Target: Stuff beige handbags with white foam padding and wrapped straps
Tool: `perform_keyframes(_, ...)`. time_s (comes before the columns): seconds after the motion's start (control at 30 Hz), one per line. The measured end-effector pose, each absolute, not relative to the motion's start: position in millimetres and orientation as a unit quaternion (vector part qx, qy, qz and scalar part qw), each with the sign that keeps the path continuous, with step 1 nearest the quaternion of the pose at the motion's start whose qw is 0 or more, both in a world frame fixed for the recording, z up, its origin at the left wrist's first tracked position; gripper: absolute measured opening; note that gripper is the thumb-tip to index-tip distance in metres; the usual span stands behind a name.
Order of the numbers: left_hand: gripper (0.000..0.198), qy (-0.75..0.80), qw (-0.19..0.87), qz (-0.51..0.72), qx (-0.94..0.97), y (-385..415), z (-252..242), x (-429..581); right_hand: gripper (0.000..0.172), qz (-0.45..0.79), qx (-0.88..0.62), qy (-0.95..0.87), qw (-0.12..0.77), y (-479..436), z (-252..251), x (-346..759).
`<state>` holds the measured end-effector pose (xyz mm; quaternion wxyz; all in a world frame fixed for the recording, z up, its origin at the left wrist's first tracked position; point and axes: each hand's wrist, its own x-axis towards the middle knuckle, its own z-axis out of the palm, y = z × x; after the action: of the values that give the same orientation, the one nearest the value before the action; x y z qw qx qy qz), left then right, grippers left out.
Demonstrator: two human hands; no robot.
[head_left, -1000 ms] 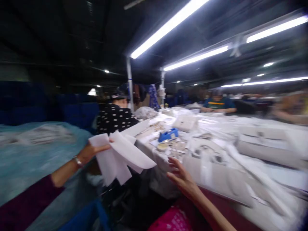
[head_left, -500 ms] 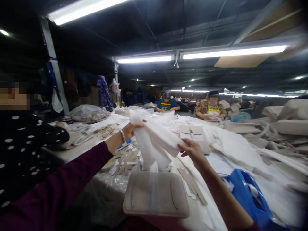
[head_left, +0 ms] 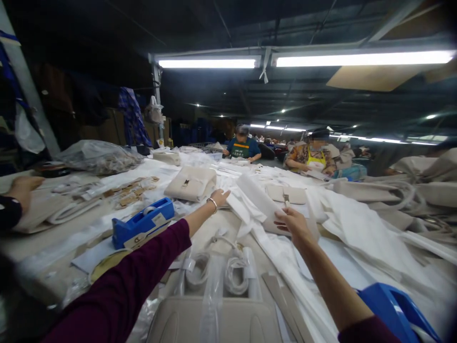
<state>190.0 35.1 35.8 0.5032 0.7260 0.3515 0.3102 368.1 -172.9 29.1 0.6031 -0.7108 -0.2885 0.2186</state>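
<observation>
Can't see all the beige bag — cut off below. Can't tell grasping from released for left hand, outstretched, or right hand, half-curled beside white sheets.

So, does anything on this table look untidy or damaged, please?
No clear damage stands out. Untidy, though: the white strips between the left hand and right hand lie loosely, at different angles.

Above us shine two tube lamps, with a pale strip hanging between them. We have one blue tape dispenser at our left and another blue dispenser at lower right. Farther off, we see a person in a yellow apron and blue patterned cloth hanging.
</observation>
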Motion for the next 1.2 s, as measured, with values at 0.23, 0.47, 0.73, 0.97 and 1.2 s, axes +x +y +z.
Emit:
perform_keyframes(0.23,0.032,0.257,0.641,0.311,0.653,-31,44,135,0.034,0.361,-0.61,-0.316,0.631,-269,-2,313)
perform_keyframes(0.47,0.018,0.212,0.775,0.263,0.535,-104,65,114,0.036,0.322,-0.542,-0.367,0.684,-351,10,313)
perform_keyframes(0.73,0.012,0.176,0.861,0.155,0.452,-166,50,155,0.042,0.223,-0.44,-0.334,0.803,-384,11,325)
perform_keyframes(0.97,0.017,0.158,0.747,0.051,0.644,-182,3,197,0.059,0.291,-0.51,-0.373,0.718,-372,2,320)
perform_keyframes(1.2,0.022,0.015,0.272,0.07,0.96,-169,-28,207,0.031,0.319,-0.509,-0.404,0.691,-362,-22,331)
